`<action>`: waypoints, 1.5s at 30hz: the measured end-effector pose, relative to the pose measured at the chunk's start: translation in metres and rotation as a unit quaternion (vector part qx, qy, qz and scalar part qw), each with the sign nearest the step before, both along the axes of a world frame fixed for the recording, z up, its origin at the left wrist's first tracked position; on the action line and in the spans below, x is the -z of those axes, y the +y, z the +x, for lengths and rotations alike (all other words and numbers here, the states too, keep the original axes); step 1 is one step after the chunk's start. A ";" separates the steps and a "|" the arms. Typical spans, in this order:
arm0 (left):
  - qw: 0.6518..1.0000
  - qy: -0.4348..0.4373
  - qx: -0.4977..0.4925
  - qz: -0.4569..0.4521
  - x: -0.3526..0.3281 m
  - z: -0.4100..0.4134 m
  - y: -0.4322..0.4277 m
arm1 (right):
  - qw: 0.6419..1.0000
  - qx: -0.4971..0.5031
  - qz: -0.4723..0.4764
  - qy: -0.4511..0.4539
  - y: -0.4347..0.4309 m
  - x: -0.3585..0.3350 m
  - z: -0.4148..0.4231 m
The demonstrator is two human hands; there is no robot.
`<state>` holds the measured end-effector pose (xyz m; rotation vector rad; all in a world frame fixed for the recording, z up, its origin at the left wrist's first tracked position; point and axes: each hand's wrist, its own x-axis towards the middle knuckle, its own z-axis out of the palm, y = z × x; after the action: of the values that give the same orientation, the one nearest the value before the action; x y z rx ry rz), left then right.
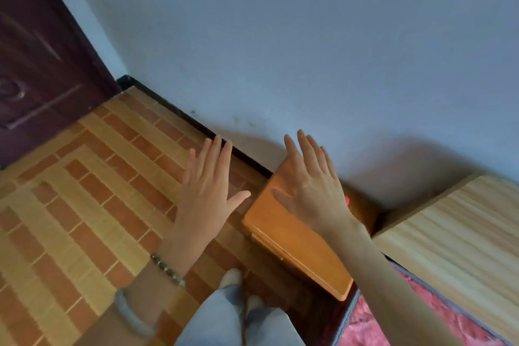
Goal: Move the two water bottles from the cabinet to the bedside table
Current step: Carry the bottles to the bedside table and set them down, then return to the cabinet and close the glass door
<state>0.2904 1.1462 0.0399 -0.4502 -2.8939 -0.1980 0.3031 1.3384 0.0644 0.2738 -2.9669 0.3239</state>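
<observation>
Both hands are held flat, fingers spread, nothing gripped: the left hand (206, 194) over the floor (84, 191), the right hand (311, 185) over the orange-brown, glossy bedside table (295, 244) against the wall (309, 50).

head view, tilted, looking down, floor close

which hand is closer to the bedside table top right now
Right. The right hand is spread open over the orange bedside table; the left hand, also open, is over the tiled floor.
</observation>
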 end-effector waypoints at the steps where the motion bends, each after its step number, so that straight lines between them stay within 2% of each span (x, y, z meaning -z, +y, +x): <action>1: 1.000 0.000 -0.030 -0.003 -0.002 0.007 -0.013 | 1.000 -0.030 -0.002 -0.004 -0.012 0.000 -0.004; 7: 0.975 0.004 -0.222 -0.017 -0.011 0.060 -0.096 | 0.977 -0.213 -0.020 -0.010 -0.106 -0.007 -0.019; 12: 0.926 -0.016 -0.378 -0.017 -0.013 0.109 -0.171 | 0.939 -0.343 -0.002 -0.018 -0.209 -0.008 -0.022; 18: 0.859 -0.007 -0.512 -0.026 -0.020 0.160 -0.263 | 0.877 -0.481 -0.005 -0.008 -0.341 -0.010 -0.007; 26: 0.783 -0.007 -0.619 -0.066 -0.029 0.216 -0.403 | 0.814 -0.581 -0.020 -0.003 -0.521 -0.021 0.027; 34: 0.709 0.016 -0.702 -0.064 -0.044 0.264 -0.511 | 0.732 -0.678 -0.065 0.004 -0.668 -0.040 0.057; 39: 0.658 0.028 -0.750 -0.063 -0.043 0.282 -0.560 | 0.663 -0.746 -0.060 0.014 -0.753 -0.045 0.069; 45: 0.558 0.035 -0.826 -0.071 -0.045 0.291 -0.618 | 0.570 -0.819 -0.054 0.028 -0.857 -0.048 0.081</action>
<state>0.5811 0.5285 0.0848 2.0714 -1.9509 0.3544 0.3841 0.4813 0.1122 2.7276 -1.5230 0.5447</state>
